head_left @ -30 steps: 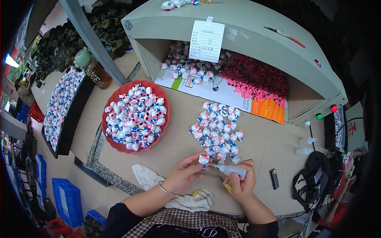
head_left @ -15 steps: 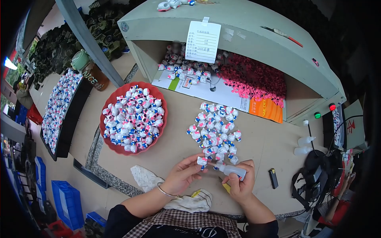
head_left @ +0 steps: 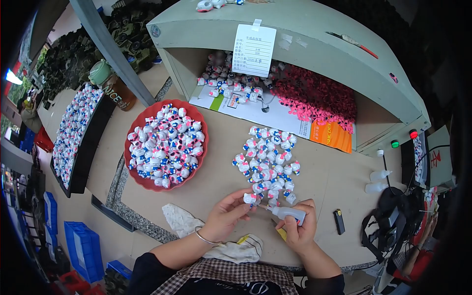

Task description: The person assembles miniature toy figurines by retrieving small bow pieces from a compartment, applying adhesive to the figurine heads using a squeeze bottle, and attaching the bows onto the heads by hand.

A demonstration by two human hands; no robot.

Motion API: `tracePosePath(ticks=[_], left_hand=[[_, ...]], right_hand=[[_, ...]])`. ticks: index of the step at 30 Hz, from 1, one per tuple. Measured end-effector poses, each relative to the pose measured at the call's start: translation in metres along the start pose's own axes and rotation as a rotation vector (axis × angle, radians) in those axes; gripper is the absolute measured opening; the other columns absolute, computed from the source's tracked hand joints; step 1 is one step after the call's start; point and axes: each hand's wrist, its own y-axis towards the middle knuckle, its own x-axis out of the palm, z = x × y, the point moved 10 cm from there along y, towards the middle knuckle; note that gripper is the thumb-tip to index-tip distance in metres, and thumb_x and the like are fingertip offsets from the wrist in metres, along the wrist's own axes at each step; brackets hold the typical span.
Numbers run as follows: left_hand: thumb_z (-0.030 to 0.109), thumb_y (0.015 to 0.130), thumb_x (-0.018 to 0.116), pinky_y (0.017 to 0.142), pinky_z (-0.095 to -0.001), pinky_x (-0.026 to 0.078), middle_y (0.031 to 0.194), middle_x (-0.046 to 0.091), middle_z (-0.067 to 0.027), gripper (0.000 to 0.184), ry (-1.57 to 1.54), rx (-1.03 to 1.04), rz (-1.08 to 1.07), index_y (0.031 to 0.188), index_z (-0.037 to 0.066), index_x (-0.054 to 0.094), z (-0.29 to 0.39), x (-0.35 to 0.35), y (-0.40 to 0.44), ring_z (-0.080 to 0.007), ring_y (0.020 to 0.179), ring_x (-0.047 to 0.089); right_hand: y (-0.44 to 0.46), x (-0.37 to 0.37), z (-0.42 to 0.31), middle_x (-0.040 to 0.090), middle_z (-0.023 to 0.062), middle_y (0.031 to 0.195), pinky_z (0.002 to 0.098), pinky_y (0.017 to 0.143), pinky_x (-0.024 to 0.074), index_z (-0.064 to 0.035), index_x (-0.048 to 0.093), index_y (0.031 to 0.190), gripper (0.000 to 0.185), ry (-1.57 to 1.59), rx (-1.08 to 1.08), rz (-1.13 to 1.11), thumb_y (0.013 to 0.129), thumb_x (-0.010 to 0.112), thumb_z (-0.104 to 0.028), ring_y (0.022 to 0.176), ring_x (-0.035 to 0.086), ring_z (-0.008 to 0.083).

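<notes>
Between the fingertips of my left hand (head_left: 227, 215) is a small white figurine (head_left: 250, 198) with pink and blue parts. My right hand (head_left: 301, 228) grips a translucent squeeze bottle (head_left: 289, 214), its thin nozzle pointing left at the figurine. Whether the tip touches the figurine I cannot tell. Just beyond my hands, a cluster of similar figurines (head_left: 265, 157) lies on the tabletop. A red scalloped bowl (head_left: 129, 164) heaped with more of them stands to the left. Something yellow (head_left: 281, 233) shows beside my right fingers, mostly hidden.
A shelf box (head_left: 305, 29) at the back holds white figurines and many pink pieces (head_left: 314, 93). White cloths (head_left: 236, 251) lie near my left forearm. A black tray (head_left: 78, 172) of figurines is far left. On the right are a lighter-shaped black object (head_left: 339, 221) and small bottles (head_left: 377, 175).
The view has shifted very slightly. My left hand and the figurine have barely moved, and the bottle stays pointed at it.
</notes>
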Motion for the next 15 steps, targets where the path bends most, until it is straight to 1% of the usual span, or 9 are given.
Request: tracePosePath(ticks=[2, 5, 7, 9, 10, 11, 13, 15], left_hand=[[0.003, 0.084, 0.051, 0.066, -0.0219, 0.046, 0.108, 0.056, -0.0054, 0.036, 0.041, -0.002, 0.004, 0.119, 0.009, 0.047, 0.0, 0.0, 0.0, -0.012, 0.09, 0.055], [0.004, 0.084, 0.051, 0.066, -0.0221, 0.046, 0.107, 0.056, -0.005, 0.036, 0.092, -0.007, 0.011, 0.12, 0.01, 0.047, -0.001, 0.0, 0.0, -0.0116, 0.089, 0.055], [0.005, 0.084, 0.051, 0.067, -0.0223, 0.046, 0.107, 0.056, -0.0048, 0.037, 0.118, -0.008, 0.018, 0.12, 0.01, 0.047, -0.002, -0.001, -0.001, -0.0113, 0.089, 0.055], [0.006, 0.084, 0.052, 0.067, -0.0226, 0.046, 0.107, 0.056, -0.0047, 0.037, 0.154, 0.0, 0.011, 0.12, 0.01, 0.046, -0.001, 0.0, -0.002, -0.0109, 0.089, 0.055], [0.007, 0.084, 0.052, 0.067, -0.0227, 0.046, 0.107, 0.056, -0.0046, 0.037, 0.172, 0.002, 0.006, 0.12, 0.01, 0.046, -0.001, 0.0, -0.002, -0.0108, 0.089, 0.054], [0.006, 0.084, 0.052, 0.067, -0.0228, 0.046, 0.103, 0.055, -0.004, 0.038, 0.162, 0.004, 0.003, 0.121, 0.009, 0.046, -0.001, 0.001, -0.002, -0.0112, 0.088, 0.055], [0.005, 0.083, 0.053, 0.066, -0.023, 0.047, 0.095, 0.054, -0.0029, 0.04, 0.142, 0.008, -0.002, 0.122, 0.007, 0.045, 0.001, 0.002, -0.002, -0.012, 0.088, 0.056], [0.005, 0.083, 0.053, 0.066, -0.0229, 0.047, 0.094, 0.053, -0.0026, 0.04, 0.144, 0.011, 0.0, 0.122, 0.007, 0.045, 0.001, 0.001, -0.002, -0.0121, 0.087, 0.056]], right_hand=[[-0.001, 0.002, 0.005, 0.052, 0.0076, 0.071, 0.0251, 0.059, 0.0383, 0.0002, 0.041, 0.093, 0.017, 0.077, 0.047, 0.005, 0.081, 0.052, -0.005, 0.072, 0.044, 0.0145], [-0.001, 0.002, 0.006, 0.049, 0.01, 0.077, 0.0235, 0.056, 0.0401, 0.001, 0.041, 0.093, 0.016, 0.245, 0.143, 0.092, 0.082, 0.051, -0.006, 0.067, 0.048, 0.0132], [0.0, 0.0, -0.003, 0.044, 0.0115, 0.082, 0.0222, 0.053, 0.0414, 0.0017, 0.04, 0.093, 0.016, 0.033, -0.032, 0.02, 0.083, 0.05, -0.006, 0.063, 0.05, 0.0125], [0.0, 0.001, -0.007, 0.041, 0.0124, 0.085, 0.0213, 0.05, 0.0422, 0.0023, 0.04, 0.093, 0.017, -0.032, -0.097, -0.004, 0.083, 0.049, -0.006, 0.06, 0.051, 0.012], [0.0, 0.002, -0.006, 0.039, 0.0126, 0.086, 0.021, 0.049, 0.0424, 0.0026, 0.04, 0.093, 0.017, 0.007, -0.076, 0.009, 0.083, 0.049, -0.006, 0.06, 0.051, 0.0119], [0.0, 0.003, -0.005, 0.038, 0.0128, 0.087, 0.0207, 0.048, 0.0426, 0.0028, 0.04, 0.093, 0.017, 0.045, -0.054, 0.023, 0.083, 0.049, -0.006, 0.059, 0.051, 0.0117], [0.0, 0.003, -0.005, 0.039, 0.0129, 0.086, 0.021, 0.048, 0.0422, 0.0029, 0.04, 0.093, 0.017, 0.073, -0.022, 0.042, 0.083, 0.049, -0.006, 0.059, 0.05, 0.0118], [0.0, 0.002, -0.004, 0.04, 0.0128, 0.085, 0.0211, 0.049, 0.042, 0.0029, 0.04, 0.093, 0.017, 0.075, -0.016, 0.052, 0.083, 0.049, -0.006, 0.06, 0.05, 0.0119]])
